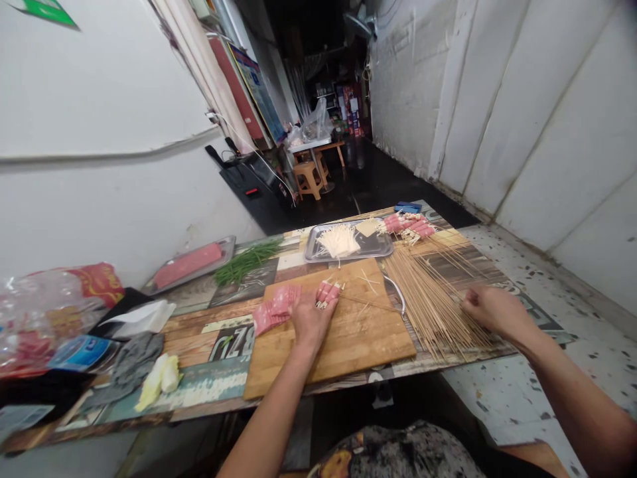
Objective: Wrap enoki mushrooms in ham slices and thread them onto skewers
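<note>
My left hand [309,320] is closed around a few meat rolls [328,293] with pale enoki ends, pressed on the wooden cutting board [318,362]. A thin bamboo skewer [373,302] runs rightward from the rolls across the board. Beside my left fingers lie slices of pink meat [276,309]. Off the board to the right, my right hand [495,311] is curled closed near the ends of a spread pile of bamboo skewers [428,309]. Its fingertips are turned away, and whatever they hold is hidden.
Behind the board, a metal tray [378,249] holds enoki mushrooms [339,240]. Finished meat skewers [418,229] lie at its right. Green chives [249,260], a tray of meat [192,264], a grey cloth [132,365], cabbage pieces [162,378] and plastic packaging [54,312] occupy the left.
</note>
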Demonstrator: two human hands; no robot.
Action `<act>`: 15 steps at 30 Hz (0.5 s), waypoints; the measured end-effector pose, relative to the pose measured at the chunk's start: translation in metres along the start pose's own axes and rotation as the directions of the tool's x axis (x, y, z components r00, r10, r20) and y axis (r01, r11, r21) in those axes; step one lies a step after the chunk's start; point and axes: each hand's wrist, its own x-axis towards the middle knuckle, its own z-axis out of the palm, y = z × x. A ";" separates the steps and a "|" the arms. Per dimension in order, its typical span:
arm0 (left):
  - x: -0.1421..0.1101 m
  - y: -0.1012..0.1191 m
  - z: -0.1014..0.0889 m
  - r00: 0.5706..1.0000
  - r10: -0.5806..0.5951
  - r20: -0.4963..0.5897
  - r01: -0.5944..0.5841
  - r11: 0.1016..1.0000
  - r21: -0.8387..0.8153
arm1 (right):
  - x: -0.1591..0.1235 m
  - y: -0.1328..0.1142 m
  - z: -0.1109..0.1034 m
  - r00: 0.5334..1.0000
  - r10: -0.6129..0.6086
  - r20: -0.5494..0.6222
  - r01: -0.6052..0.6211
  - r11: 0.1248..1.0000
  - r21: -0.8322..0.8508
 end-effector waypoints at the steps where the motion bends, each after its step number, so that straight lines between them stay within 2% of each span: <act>1: 0.000 -0.001 0.001 1.000 0.000 0.000 0.000 1.000 -0.001 | -0.011 0.005 0.002 1.000 -0.020 0.003 0.020 0.998 0.059; 3: 0.000 -0.002 0.002 1.000 0.003 -0.007 -0.002 1.000 0.004 | -0.034 0.010 0.007 0.994 -0.092 -0.056 0.103 0.966 0.235; 5: 0.000 -0.002 0.003 1.000 0.012 -0.010 -0.012 1.000 -0.003 | -0.054 0.002 0.010 0.962 -0.184 -0.200 0.249 0.890 0.381; 7: -0.001 -0.003 0.004 1.000 0.020 -0.007 -0.020 0.999 -0.027 | -0.067 -0.019 0.012 0.905 -0.295 -0.308 0.408 0.807 0.426; 9: -0.001 -0.003 0.005 1.000 0.024 -0.009 -0.024 0.999 -0.044 | -0.071 -0.050 0.012 0.851 -0.399 -0.343 0.519 0.738 0.431; 12: -0.002 -0.004 0.005 0.999 0.039 -0.003 -0.039 0.998 -0.055 | -0.063 -0.096 0.014 0.779 -0.577 -0.246 0.623 0.671 0.402; 15: -0.002 -0.004 0.004 0.999 0.047 0.021 -0.045 0.996 -0.078 | -0.052 -0.123 0.016 0.757 -0.639 -0.139 0.643 0.687 0.339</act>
